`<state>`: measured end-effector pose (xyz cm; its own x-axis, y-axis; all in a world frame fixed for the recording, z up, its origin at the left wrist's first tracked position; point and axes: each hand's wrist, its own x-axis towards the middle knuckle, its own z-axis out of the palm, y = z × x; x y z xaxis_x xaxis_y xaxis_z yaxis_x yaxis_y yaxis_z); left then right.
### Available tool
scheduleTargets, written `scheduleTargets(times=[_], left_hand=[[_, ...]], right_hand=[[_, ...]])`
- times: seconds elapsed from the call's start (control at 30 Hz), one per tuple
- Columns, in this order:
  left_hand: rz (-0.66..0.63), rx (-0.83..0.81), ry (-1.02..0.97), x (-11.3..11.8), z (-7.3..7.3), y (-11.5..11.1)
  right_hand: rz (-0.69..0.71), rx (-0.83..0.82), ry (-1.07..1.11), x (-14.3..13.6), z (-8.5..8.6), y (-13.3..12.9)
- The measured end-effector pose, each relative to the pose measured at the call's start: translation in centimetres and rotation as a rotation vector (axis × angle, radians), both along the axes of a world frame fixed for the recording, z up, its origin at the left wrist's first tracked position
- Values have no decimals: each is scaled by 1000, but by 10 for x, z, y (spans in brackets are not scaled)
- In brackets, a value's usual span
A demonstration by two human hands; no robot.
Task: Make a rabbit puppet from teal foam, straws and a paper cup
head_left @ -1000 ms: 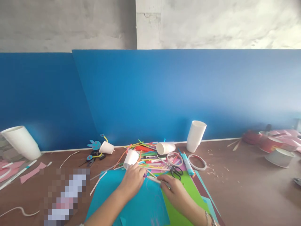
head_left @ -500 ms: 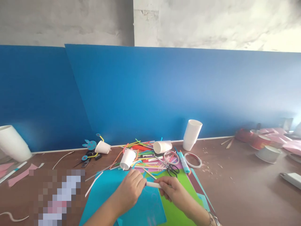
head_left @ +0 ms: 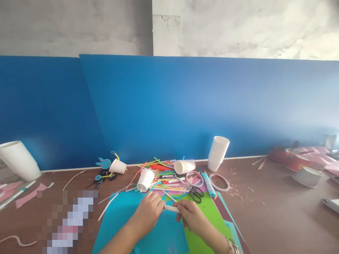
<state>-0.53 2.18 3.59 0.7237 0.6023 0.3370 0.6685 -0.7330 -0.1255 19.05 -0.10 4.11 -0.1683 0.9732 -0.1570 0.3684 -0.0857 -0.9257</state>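
Observation:
A slim white marker pen [head_left: 171, 209] spans the gap between my two hands, above the blue paper [head_left: 161, 233]. My left hand [head_left: 150, 208] is closed around its left end, where a bit of dark colour shows; the rest of that end is hidden. The thumb and fingers of my right hand [head_left: 190, 213] pinch the other end. Under my right hand lies a green sheet [head_left: 200, 234]. Just beyond my hands are a white paper cup [head_left: 145, 180] with straws attached, and black-handled scissors [head_left: 196, 194].
Behind lies a pile of coloured straws and pens [head_left: 166, 181]. Paper cups [head_left: 184, 167], a cup stack [head_left: 218, 153], tape rolls [head_left: 219, 182] and a blue glue tube [head_left: 209, 184] surround it. A cup figure [head_left: 118, 166] stands left, before the blue partition [head_left: 169, 106].
My view has shifted slightly, so the things on the table appear a little further right and lower. Both hands keep their hold on the pen in nearly the same pose.

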Motion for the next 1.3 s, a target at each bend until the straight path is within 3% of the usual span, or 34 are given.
scheduleTargets(times=[0.17,0.4,0.5,0.6,0.7,0.8,0.9,1.1,1.3], left_hand=[[247,-122,35,-1,1,3],[391,-170,-12,6,13,4],[474,-54,-148,4,16,8],[681,93,-227,-2,16,19],[812,20,-250,-8,12,33],[802,-156,-332,-15,6,45],[793,-253,-552,-24,3,53],[743,-216,-1029,-49,-2,61],[711,-156,-1153,-59,-16,61]], right_hand=[[-81,368,-367,21,6,6],[-255,409,-910,64,11,25],[-254,414,-983,70,8,32],[-200,436,-963,64,8,34],[-162,448,-942,52,10,37],[-109,464,-919,40,14,43],[-68,472,-897,30,16,52],[-34,467,-840,19,10,73],[-41,477,-752,20,2,89]])
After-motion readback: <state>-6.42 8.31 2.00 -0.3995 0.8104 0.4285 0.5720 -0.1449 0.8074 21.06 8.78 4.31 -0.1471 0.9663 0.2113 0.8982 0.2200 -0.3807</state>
